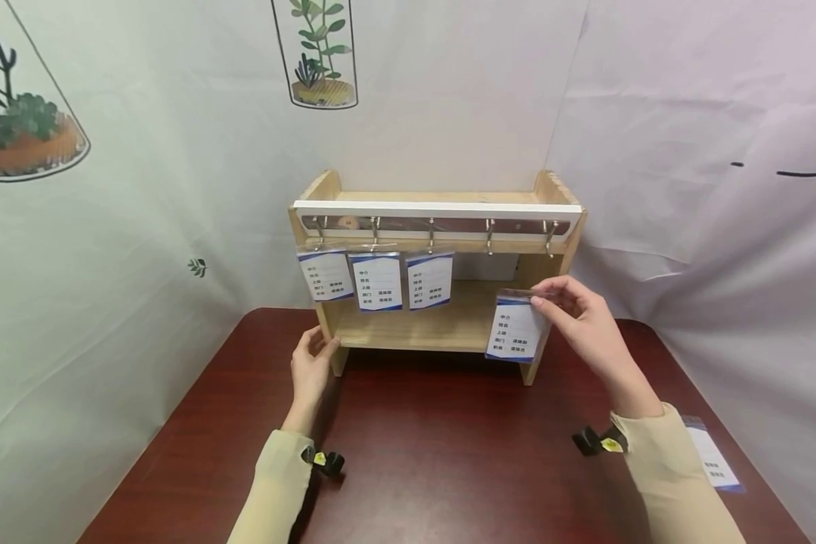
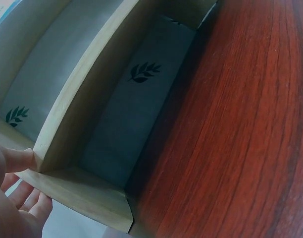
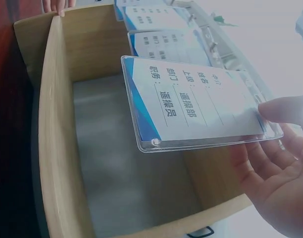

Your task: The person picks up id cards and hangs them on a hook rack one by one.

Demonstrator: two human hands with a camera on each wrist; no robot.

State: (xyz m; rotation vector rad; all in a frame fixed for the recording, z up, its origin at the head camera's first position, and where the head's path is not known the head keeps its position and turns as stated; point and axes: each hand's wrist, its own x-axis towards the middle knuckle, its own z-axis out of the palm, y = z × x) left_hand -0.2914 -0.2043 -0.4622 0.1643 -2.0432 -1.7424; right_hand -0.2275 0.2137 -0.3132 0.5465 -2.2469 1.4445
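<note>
Wooden shelves (image 1: 408, 330), gripped by the left hand (image 1: 310, 368), carry three hanging badges (image 1: 375, 284) while the right hand (image 1: 583, 317) pinches a fourth badge (image 1: 514, 331).

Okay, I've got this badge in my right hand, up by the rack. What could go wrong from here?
The badge might slip or swing, since your right hand pinches it only at its top end. Your grip covers part of that end, so catching one of the bare hooks could be fiddly. The three hanging badges sit close together; bumping the rack could swing them, though your left hand on its side may help.
</note>
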